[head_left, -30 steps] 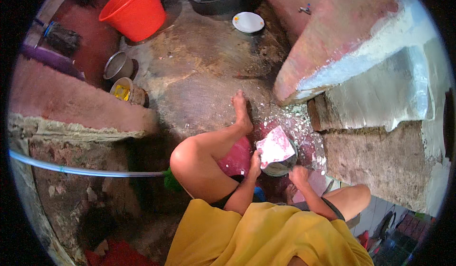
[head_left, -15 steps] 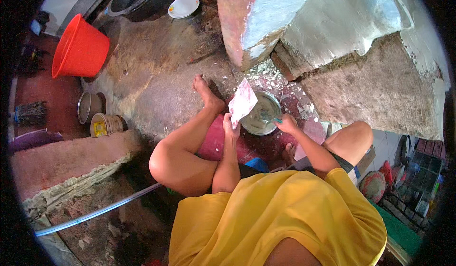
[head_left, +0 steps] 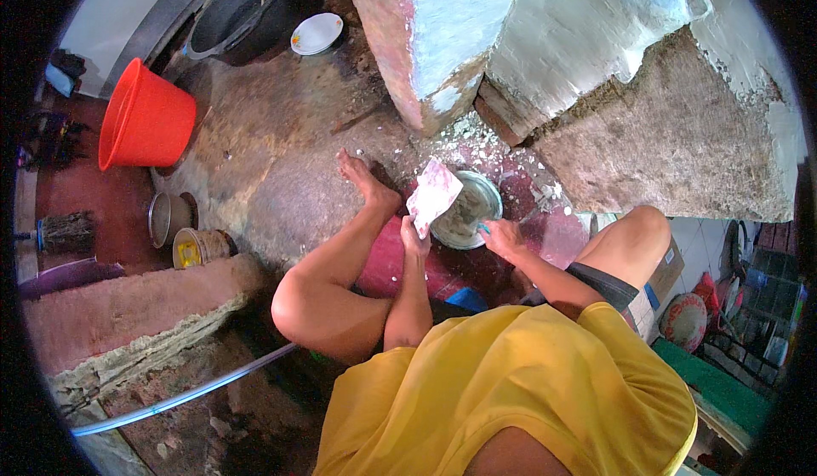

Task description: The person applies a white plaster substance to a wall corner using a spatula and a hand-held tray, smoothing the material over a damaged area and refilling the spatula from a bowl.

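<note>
My left hand (head_left: 414, 236) is closed round the lower end of a flat, stiff-looking piece (head_left: 435, 190), white with pink smears; I cannot make out its exact kind. The piece tilts beside and partly over the left rim of a round metal basin (head_left: 494, 193). Inside the basin lies greyish-white paste (head_left: 465, 210). At the basin's right edge my right hand (head_left: 504, 237) grips a small tool by its teal handle (head_left: 484, 228); the working end is too unclear to name. Both hands are low, between my bent knees.
White flakes (head_left: 477, 140) litter the floor by a wall corner (head_left: 442, 106). Ahead on the right stands a partly plastered block (head_left: 664, 136). A red bucket (head_left: 146, 117), small pail (head_left: 200, 246), black tub (head_left: 228, 25) and white plate (head_left: 317, 34) are leftward. A hose (head_left: 187, 397) crosses lower left.
The view has shifted slightly. The flat piece has turned and tilts more toward the basin. My right hand with the teal-handled tool has moved a little left, nearer the basin's front rim.
</note>
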`<state>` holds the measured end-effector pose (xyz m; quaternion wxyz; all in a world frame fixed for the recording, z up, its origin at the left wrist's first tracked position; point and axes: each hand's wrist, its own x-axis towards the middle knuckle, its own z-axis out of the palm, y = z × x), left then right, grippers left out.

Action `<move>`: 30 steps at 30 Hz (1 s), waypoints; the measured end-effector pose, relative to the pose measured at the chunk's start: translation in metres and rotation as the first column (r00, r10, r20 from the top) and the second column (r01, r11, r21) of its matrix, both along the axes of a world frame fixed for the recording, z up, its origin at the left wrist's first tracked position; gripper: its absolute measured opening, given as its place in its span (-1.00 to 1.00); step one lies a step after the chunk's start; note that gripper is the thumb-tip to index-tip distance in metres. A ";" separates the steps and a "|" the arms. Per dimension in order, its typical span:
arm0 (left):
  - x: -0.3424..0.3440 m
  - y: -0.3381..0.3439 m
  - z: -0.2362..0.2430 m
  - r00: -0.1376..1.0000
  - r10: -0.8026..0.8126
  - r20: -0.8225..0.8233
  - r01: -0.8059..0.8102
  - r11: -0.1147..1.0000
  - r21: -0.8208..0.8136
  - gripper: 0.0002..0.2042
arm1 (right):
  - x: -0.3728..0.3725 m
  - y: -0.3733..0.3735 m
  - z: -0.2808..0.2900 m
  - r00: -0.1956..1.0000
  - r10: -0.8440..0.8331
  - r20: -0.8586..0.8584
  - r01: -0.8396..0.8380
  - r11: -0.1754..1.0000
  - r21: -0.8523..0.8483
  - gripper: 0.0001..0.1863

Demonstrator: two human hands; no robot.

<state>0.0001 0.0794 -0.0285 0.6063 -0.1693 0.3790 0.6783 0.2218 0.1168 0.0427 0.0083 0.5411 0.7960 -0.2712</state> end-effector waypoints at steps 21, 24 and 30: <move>0.007 -0.012 0.000 0.982 -0.099 -0.162 0.113 0.991 0.078 -0.68 | -0.026 -0.009 -0.029 0.989 -0.149 0.014 0.150 0.986 -0.076 -0.72; 0.005 -0.013 -0.008 0.991 -0.081 -0.111 0.087 0.995 0.045 -0.65 | -0.023 -0.009 -0.047 0.963 -0.253 -0.090 0.240 0.962 -0.133 -0.67; 0.001 -0.006 -0.002 0.987 -0.090 -0.130 0.099 0.993 0.062 -0.63 | -0.028 -0.020 -0.067 0.696 -0.653 -0.301 0.516 0.745 -0.424 -0.62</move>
